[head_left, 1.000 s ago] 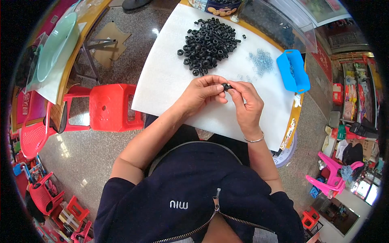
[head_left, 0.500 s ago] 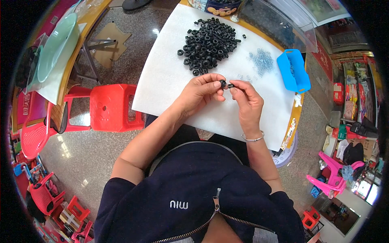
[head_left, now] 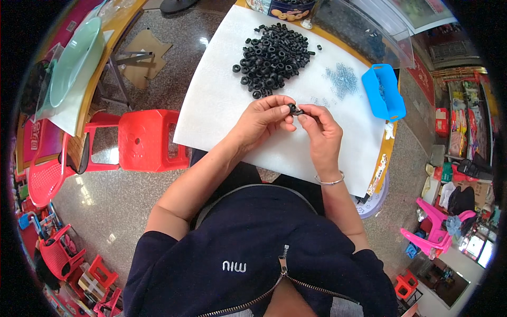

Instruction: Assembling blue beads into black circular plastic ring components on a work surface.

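Observation:
Between thumb and fingers, my left hand [head_left: 268, 116] grips a round black ring-shaped part [head_left: 291, 108] above the white table cover [head_left: 222, 105]. My right hand [head_left: 323, 129], with a bangle at its wrist, pinches a smaller black part [head_left: 299, 112] that meets the ring; how far the two fit together is hidden by the fingertips. Just beyond both hands lies a heap of black ring and sleeve-like parts [head_left: 272, 58]. Small clear bluish pieces [head_left: 341, 79] are spread to the right of it.
A blue plastic bin [head_left: 376, 98] holding small pieces stands at the table's right edge. A tin [head_left: 288, 9] and a clear box [head_left: 359, 31] sit along the far edge. Left of the table are a red stool [head_left: 138, 140] and another table with a green basin [head_left: 79, 63].
My right hand has moved slightly left, bringing the small black part from a little apart to against the ring. My left hand has stayed nearly still.

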{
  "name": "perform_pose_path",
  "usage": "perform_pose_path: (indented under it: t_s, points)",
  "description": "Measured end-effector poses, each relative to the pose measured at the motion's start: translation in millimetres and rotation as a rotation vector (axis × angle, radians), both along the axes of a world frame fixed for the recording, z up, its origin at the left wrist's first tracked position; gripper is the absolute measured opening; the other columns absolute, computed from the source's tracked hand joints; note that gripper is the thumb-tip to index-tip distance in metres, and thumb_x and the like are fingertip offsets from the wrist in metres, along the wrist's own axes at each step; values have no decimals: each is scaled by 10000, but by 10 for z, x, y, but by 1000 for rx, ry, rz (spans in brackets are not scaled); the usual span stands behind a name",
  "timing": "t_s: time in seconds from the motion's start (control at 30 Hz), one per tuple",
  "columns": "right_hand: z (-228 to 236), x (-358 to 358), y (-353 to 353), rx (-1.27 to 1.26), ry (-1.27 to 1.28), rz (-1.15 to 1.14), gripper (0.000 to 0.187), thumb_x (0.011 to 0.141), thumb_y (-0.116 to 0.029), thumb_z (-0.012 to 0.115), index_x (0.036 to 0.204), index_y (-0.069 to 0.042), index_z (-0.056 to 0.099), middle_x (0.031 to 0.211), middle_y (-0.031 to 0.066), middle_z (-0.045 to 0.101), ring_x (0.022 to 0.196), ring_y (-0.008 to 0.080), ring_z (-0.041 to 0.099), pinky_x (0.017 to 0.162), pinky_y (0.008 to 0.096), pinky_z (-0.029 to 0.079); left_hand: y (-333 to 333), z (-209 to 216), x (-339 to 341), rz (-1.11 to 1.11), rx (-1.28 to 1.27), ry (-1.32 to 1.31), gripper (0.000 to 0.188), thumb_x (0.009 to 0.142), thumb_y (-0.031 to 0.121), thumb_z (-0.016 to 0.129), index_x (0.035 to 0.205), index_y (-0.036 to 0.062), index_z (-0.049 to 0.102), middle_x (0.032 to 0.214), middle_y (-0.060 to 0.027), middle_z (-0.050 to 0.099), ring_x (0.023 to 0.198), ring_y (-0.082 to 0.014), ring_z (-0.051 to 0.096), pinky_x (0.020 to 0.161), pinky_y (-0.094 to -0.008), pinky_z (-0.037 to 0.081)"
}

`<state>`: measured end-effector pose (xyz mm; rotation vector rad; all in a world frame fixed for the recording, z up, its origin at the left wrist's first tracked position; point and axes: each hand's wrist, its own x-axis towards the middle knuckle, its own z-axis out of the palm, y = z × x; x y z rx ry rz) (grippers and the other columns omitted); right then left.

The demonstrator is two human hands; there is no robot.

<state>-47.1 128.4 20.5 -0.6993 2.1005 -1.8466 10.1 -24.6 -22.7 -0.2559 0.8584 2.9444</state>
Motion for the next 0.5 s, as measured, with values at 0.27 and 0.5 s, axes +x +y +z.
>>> perform_pose_path:
  t_s: [0.27, 0.5]
  points:
    - [32, -36, -9, -18, -54, 13, 167, 849, -8, 612, 1015, 4, 631, 887, 26, 623, 767, 86, 558, 695, 207, 451, -3, -3, -3, 6, 14, 8, 208, 911, 76, 553, 1091, -27, 549, 878, -94, 627, 732, -143, 653, 718, -250, 562]
    - [26, -66, -2, -147, -258, -2, 139, 857, -60, 601, 977, 9, 611, 815, 38, 609, 683, 79, 521, 638, 203, 428, 2, 41, 4, 19, 23, 2, 207, 911, 72, 551, 1090, -32, 549, 941, -117, 628, 738, -131, 648, 711, -242, 568]
